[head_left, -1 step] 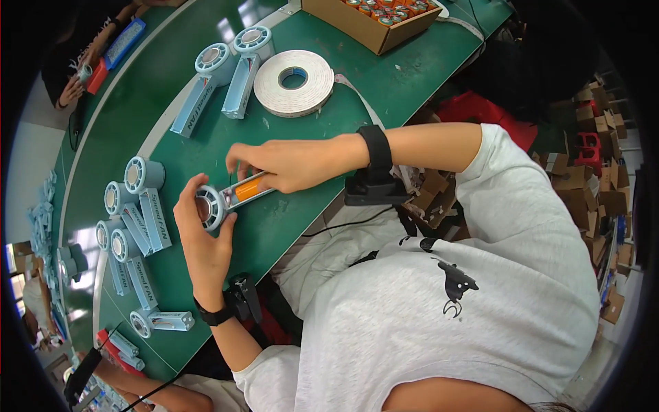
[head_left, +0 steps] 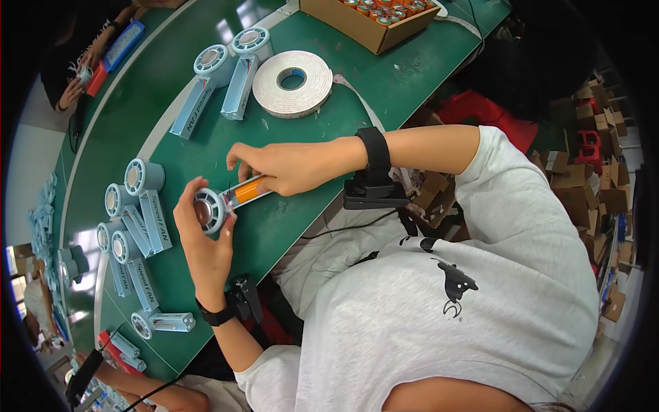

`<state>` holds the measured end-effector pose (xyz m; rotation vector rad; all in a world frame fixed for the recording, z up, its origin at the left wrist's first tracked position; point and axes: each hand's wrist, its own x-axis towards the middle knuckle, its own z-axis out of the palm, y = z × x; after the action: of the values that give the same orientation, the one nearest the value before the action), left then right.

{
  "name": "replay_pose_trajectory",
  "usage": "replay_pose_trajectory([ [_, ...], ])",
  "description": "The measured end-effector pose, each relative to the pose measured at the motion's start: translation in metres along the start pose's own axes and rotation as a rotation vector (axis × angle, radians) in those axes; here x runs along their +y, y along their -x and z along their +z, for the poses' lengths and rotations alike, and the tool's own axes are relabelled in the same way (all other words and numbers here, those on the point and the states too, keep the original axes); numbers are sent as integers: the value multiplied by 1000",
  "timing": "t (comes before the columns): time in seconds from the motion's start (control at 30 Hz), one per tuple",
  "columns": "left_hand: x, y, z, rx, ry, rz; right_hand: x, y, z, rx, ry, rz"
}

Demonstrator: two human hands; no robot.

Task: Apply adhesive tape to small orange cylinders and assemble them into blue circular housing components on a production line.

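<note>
My left hand (head_left: 206, 250) is closed round the round head of a light-blue handheld fan (head_left: 208, 210), its thumb and fingers on opposite sides of the rim. The fan's handle points up and right, its long hollow side facing up. Inside that hollow lies an orange cylindrical battery (head_left: 247, 191), with small wires between it and the head. Over the handle's far end, my right hand (head_left: 292, 166) has its thumb and fingers bent around the handle and battery. Its palm hides that end, so I cannot tell exactly where each fingertip presses.
Several similar fans (head_left: 144, 177) lie at the left, and two more (head_left: 214, 63) at the back. Near those two is a white tape roll (head_left: 266, 86) with a loose strip. A cardboard box (head_left: 350, 31) holds orange batteries. Other people's hands (head_left: 71, 93) work across the green table (head_left: 302, 213).
</note>
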<state>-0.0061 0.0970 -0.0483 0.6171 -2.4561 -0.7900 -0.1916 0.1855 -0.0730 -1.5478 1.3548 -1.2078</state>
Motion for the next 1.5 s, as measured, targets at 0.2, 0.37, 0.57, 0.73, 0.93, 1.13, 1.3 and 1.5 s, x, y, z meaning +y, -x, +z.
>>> replay_pose_trajectory([
  [0.2, 1, 6, 8, 147, 18, 101, -10, -4, -10, -188, 67, 118],
  [0.37, 18, -20, -8, 82, -154, 287, -19, -9, -28, -165, 150, 109],
  [0.57, -10, -127, -81, 267, -171, 241, -40, 22, -85, 669, 353, -238],
  [0.73, -194, -220, -131, 227, -362, -11, -40, 71, -114, 537, 938, 512],
  [0.93, -84, -243, -62, 12, -1011, 43, 13, 89, -81, 725, 958, 116],
  [1.13, 52, -229, 31, -475, -456, 896, -4, 69, -65, 755, 739, 143],
  [1.3, 57, -200, 52, -799, -199, 699, -32, 86, -64, 772, 589, 196],
  [1.5, 58, -114, 79, -246, -161, 543, -49, 107, -65, 819, 522, 111],
])
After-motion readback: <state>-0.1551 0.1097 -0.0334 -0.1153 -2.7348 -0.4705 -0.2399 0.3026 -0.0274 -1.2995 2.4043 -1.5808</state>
